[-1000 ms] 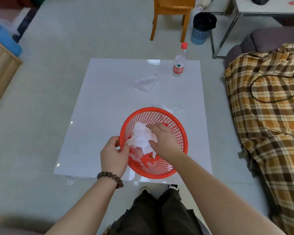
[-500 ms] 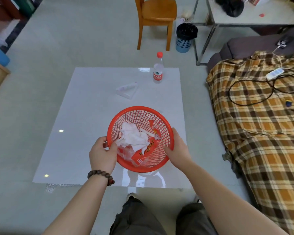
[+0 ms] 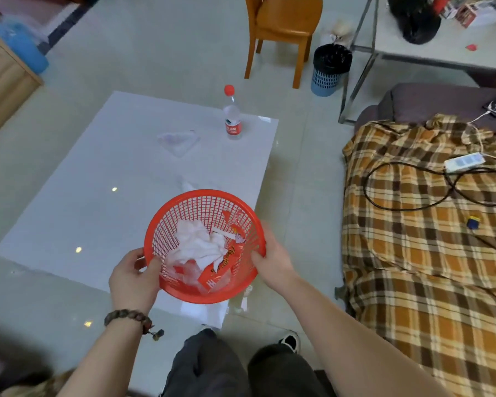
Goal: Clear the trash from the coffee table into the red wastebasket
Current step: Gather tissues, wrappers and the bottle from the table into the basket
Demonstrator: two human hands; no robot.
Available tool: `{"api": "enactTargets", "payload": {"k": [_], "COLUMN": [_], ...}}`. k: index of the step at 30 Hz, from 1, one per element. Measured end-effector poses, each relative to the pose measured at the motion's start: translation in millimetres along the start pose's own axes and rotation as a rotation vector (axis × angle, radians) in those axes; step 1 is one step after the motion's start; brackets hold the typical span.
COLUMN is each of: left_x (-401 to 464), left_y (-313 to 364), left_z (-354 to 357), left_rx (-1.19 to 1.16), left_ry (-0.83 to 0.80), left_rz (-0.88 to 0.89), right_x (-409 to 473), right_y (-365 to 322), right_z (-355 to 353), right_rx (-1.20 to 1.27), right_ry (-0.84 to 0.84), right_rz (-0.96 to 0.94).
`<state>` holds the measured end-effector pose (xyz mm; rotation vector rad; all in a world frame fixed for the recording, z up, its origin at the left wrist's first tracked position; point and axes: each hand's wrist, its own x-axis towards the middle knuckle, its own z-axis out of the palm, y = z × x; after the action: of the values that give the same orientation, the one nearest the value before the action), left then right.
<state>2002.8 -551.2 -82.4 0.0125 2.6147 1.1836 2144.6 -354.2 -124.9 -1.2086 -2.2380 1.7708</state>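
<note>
**Between two hands, a red basket over the table's near corner**

Between the left hand and right hand sits the red wastebasket, tilted toward the camera, with crumpled white tissue and a red wrapper inside. Beneath it lies the white coffee table, bearing a clear plastic wrapper and an upright water bottle. A plaid-covered sofa stands beside it. Each hand's fingers curl round the rim, clasping opposite sides.
</note>
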Motion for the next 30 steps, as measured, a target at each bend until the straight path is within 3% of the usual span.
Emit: {"api": "enactTargets", "payload": {"k": [10, 20, 27, 30], "left_x": [-21, 29, 54, 58], "left_y": [21, 9, 20, 24], "left_z": [13, 35, 38, 34], "left_rx": [-0.073, -0.176, -0.149, -0.18], "left_ry": [0.159, 0.392, 0.543, 0.57], "left_rz": [-0.149, -0.369, -0.521, -0.602], "right_x": [39, 140, 208, 229], "right_y": [-19, -59, -89, -93], "right_z": [-27, 10, 35, 44], "right_rx": [0.023, -0.156, -0.215, -0.255], "right_ry": [-0.203, -0.446, -0.666, -0.734], "right_rz": [-0.153, -0.216, -0.232, -0.149]}}
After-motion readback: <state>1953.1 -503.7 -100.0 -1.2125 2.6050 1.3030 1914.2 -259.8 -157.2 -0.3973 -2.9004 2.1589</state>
